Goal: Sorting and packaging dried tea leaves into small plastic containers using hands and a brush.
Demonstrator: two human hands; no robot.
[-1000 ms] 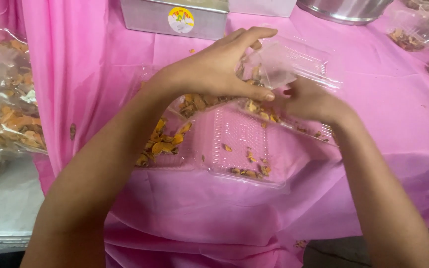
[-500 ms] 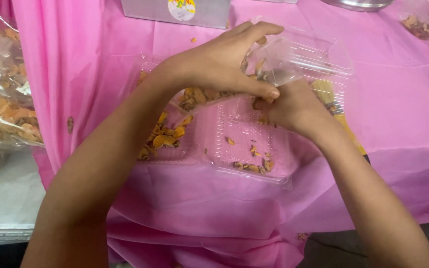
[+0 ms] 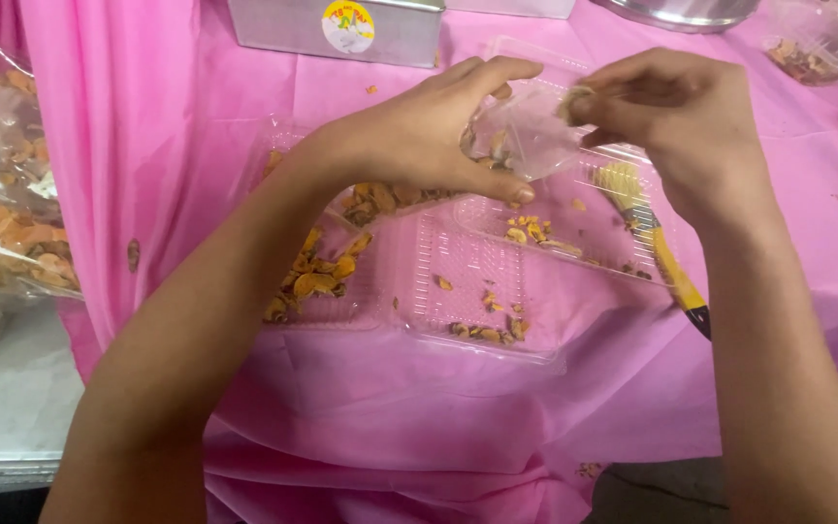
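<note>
Filling step, looks like: left hand (image 3: 419, 136) pinches small clear plastic pouch (image 3: 526, 136); right hand (image 3: 676, 112), at 3 o'clock, fingertips closed on dried brownish piece (image 3: 574, 97). Next needs pouch mouth held open.

I see two bare forearms reaching forward from the bottom edge and converging near the top centre. My left hand (image 3: 419, 136) lies palm down, wrist bent inward, its thumb and forefinger stretched out and closed in a pinch. My right hand (image 3: 676, 116) sits just beside it, slightly higher, knuckles up, fingers curled tight with the fingertips pressed together, pointing toward the left hand.
</note>
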